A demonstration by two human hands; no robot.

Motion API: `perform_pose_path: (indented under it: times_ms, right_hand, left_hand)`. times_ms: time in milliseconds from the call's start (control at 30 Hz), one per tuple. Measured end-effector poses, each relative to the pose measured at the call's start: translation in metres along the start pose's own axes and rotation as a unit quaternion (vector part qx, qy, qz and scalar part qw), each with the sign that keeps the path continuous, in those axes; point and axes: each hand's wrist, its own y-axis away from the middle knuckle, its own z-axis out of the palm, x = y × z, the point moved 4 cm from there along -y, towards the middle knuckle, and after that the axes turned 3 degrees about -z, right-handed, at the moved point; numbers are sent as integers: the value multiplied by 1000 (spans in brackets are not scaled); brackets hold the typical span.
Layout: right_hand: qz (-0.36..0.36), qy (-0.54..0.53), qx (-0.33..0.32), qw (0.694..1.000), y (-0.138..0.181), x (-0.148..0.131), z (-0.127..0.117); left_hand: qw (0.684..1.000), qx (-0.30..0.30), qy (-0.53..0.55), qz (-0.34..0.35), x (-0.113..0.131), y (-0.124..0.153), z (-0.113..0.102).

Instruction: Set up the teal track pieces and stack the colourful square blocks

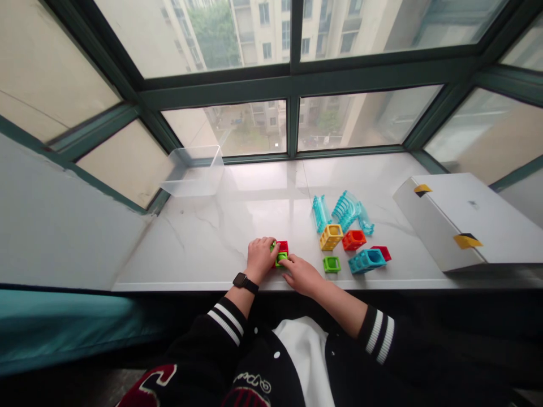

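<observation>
My left hand [259, 257] and my right hand [302, 273] both close their fingers on a small green plastic block [280, 258] that sits against a red block [283, 246] near the front edge of the white marble sill [220, 226]. To the right lie more hollow blocks: a yellow cube [331, 236], an orange one [353, 239], a small green one [331, 264], a long blue one [366, 260] and a red piece [383, 251]. Behind them rest turquoise curved track pieces [345, 210].
A clear plastic tub [193, 171] stands at the back left by the window. A white cardboard box [462, 220] with yellow tape lies at the right. Dark window frames enclose the sill. A black watch sits on my left wrist.
</observation>
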Motion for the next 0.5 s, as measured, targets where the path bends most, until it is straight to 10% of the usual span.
perform_pose_path:
  times_ms: [500]
  right_hand:
    - [10, -115, 87, 989, 32, 11, -14]
  left_hand:
    - [1000, 26, -7, 17, 3, 5, 1]
